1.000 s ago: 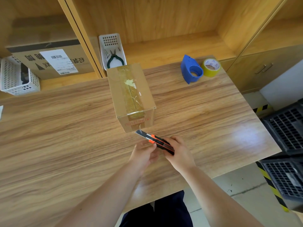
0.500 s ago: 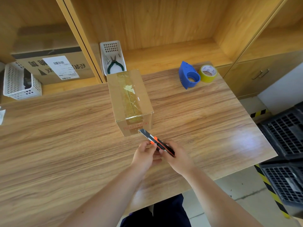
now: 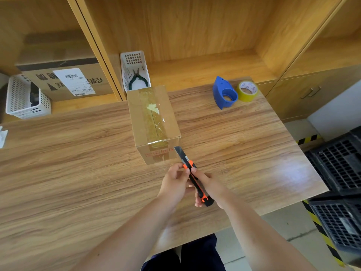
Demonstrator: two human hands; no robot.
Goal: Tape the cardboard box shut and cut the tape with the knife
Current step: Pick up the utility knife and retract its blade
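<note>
The box (image 3: 154, 122) sits mid-frame on the table (image 3: 68, 173), tape along its top seam. Below it, my right hand (image 3: 210, 185) grips the knife (image 3: 193, 177), blade out; my left hand (image 3: 174, 182) pinches its slider.

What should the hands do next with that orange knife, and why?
Probably slide the blade back in and set the knife down. The tape already runs along the top of the cardboard box and down its front, with no loose strip showing, while the blade sticks out toward the box. Both the left hand and right hand hold the knife.
</note>
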